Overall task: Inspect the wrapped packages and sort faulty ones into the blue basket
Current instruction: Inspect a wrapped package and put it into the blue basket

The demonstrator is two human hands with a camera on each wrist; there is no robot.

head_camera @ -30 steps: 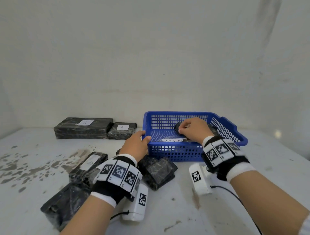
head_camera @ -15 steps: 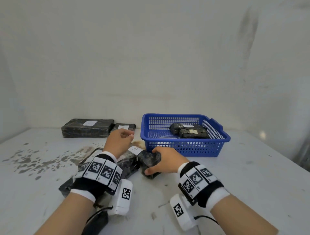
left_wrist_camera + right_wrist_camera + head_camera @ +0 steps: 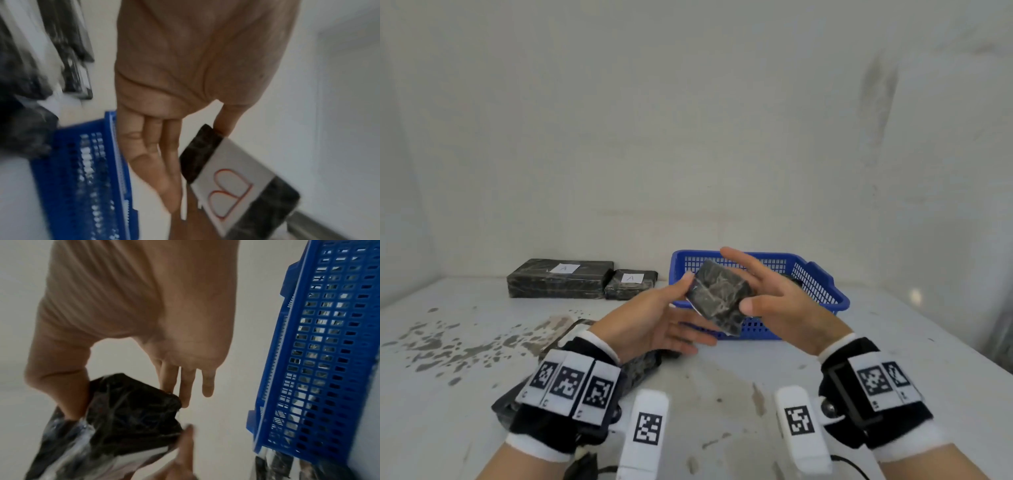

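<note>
1. Nearest the camera, two wrists wore black-and-white bands with square coded markers, each with a white block strapped below it, above a stained white table.
2. A heap of dark wrapped packages lay on the table just in front of the blue basket, toward its left, partly hidden under the left forearm.
3. The left hand was raised in front of the basket, palm up, thumb tip pressed to the left edge of a small wrapped package; its fingers stretched out straight beneath the package.
4. The right hand pinched the same package from the other side, thumb on the near face and index finger reaching over the top edge, the remaining fingers spread.
5. The package hung tilted in the air between both hands, in front of the basket's near wall and clear of the table; the left wrist view showed a white label with a red letter B on its underside.
6. The basket stood behind the hands; dark wrapped items showed through its mesh wall in the right wrist view, their number unclear.
7. Left of the basket, against the back wall, a long wrapped package and a shorter one lay side by side, each labelled A.
</note>
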